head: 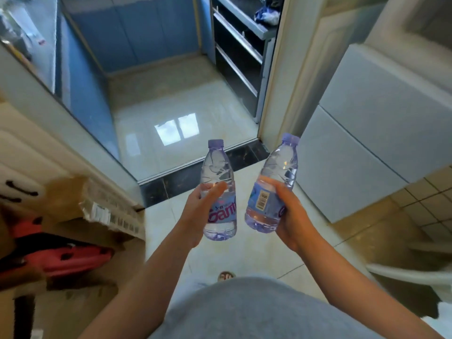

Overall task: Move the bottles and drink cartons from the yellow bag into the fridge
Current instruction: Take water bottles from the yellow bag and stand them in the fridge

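Observation:
I hold two clear water bottles with pale purple caps and blue labels in front of me. My left hand point(199, 211) grips the left bottle point(218, 172) around its label, and the bottle stands upright. My right hand point(292, 216) grips the right bottle point(281, 167), which tilts to the right with its barcode facing me. A pale grey fridge point(371, 133) with closed doors stands at the right, beyond the right bottle. No yellow bag is in view.
Ahead, a dark threshold point(195, 174) leads into a kitchen with blue cabinets point(137, 33) and a glossy tiled floor. A white door frame point(281, 77) stands between the kitchen and the fridge. Cardboard boxes point(80, 209) and red items point(63, 258) crowd the left side.

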A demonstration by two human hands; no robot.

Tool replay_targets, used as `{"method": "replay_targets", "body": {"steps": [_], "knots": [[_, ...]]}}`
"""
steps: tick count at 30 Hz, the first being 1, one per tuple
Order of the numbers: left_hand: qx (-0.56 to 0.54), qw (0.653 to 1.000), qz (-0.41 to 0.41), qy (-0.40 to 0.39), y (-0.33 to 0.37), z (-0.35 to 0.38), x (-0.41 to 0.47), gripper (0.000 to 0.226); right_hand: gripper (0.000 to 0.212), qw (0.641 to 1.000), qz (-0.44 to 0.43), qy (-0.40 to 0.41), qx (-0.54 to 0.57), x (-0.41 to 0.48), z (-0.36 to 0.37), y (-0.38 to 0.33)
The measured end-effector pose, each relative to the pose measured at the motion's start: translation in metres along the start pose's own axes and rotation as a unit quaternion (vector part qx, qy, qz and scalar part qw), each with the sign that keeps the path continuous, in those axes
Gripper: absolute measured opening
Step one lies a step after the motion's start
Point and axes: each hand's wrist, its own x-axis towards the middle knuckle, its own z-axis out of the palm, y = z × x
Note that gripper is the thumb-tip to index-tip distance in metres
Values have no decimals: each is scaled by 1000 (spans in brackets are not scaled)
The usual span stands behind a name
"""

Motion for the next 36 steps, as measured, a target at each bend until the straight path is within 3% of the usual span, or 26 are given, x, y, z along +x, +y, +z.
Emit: {"method": "replay_targets", "body": {"steps": [1,3,7,11,14,17,23,27,31,36], "knots": [[7,1000,3,-12,8,3,15,59,75,1000,-15,8,2,9,1,-8],[20,999,11,-46,22,11,46,57,79,997,-40,61,10,28,-5,-20],[10,991,6,-131,51,37,109,42,56,987,-78,134,29,66,-26,-39],[8,975,-11,-221,78,70,179,52,55,969,-111,218,35,100,-48,-65],[34,956,-5,-291,102,104,230,53,68,949,-133,286,27,125,-64,-91],[60,930,11,-364,135,141,273,48,52,927,-164,338,8,147,-75,-120],[113,878,89,-457,201,223,336,70,51,866,-251,432,-9,172,-87,-194],[123,838,166,-505,250,280,350,71,45,828,-298,470,-69,177,-104,-250],[111,800,226,-544,302,340,357,66,53,775,-352,514,-103,181,-131,-307],[74,761,293,-574,370,417,354,69,59,735,-420,513,-141,174,-166,-388]]}}
